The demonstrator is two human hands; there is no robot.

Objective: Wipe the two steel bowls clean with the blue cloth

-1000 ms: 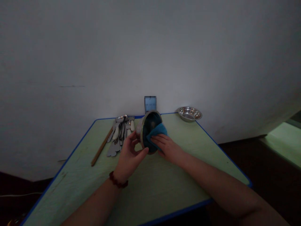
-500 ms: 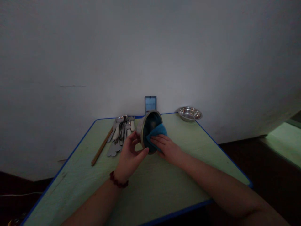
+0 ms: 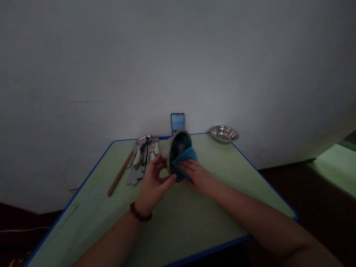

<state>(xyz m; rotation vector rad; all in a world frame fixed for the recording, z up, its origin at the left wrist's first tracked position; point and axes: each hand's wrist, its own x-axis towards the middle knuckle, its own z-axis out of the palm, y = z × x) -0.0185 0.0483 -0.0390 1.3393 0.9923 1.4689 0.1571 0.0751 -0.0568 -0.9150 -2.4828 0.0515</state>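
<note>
My left hand [image 3: 151, 183] grips the rim of a steel bowl [image 3: 168, 150], tilted on its side above the green table [image 3: 178, 218] with its opening facing right. My right hand [image 3: 198, 176] presses a blue cloth [image 3: 185, 155] into the bowl, fingers closed on it. A dark red bead bracelet [image 3: 139, 214] circles my left wrist.
A pile of several steel spoons [image 3: 141, 157] and a pair of wooden chopsticks [image 3: 120, 173] lie at the table's back left. A second steel bowl [image 3: 224, 134] sits at the back right corner. A small blue-screened device [image 3: 177, 122] leans on the white wall.
My right hand with the cloth has shifted slightly inside the bowl. The bowl and my left hand stay almost still.
</note>
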